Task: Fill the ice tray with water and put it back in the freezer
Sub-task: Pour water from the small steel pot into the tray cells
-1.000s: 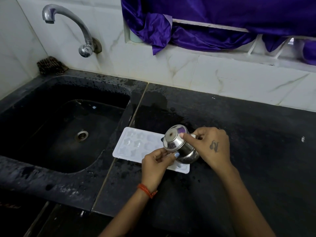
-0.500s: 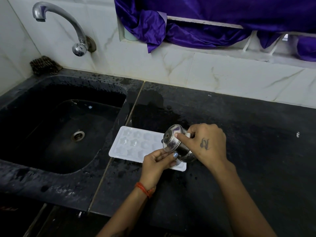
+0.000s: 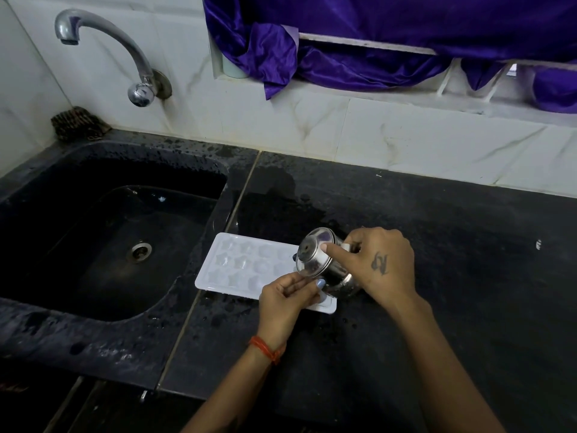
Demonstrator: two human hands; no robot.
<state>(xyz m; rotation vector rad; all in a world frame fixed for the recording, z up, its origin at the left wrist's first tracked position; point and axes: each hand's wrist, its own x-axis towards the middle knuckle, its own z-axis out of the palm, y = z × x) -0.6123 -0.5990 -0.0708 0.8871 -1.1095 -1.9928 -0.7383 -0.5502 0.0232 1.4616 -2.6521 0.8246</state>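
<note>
White ice tray [image 3: 246, 264] lay flat on black worktop [image 3: 437, 276], just right of the sink [image 3: 103, 232], long side running left-right, star-shaped cells up; whether cells held water, cannot tell. Small steel pot [image 3: 321, 264] w/ lid held tipped on its side over tray's right end, lid facing left & toward camera. Right hand [image 3: 379, 264] gripped pot from the right, fingers curled round body, index fingertip pressed on lid rim; tattoo visible on back of hand. Left hand [image 3: 285, 296] at near-right part of tray, thumb & fingers pinched together at pot's lower edge, covering tray's near rim there; exact contact w/ tray unclear. Orange thread [image 3: 265, 350] round left wrist. Worktop wet w/ droplets around tray & dark damp patch beyond it. Chrome tap [image 3: 125, 54] on far wall above sink, no water seen at spout. Brown scrubber [image 3: 78, 125] on far-left ledge. Purple cloth [image 3: 374, 32] draped over far window sill.
</note>
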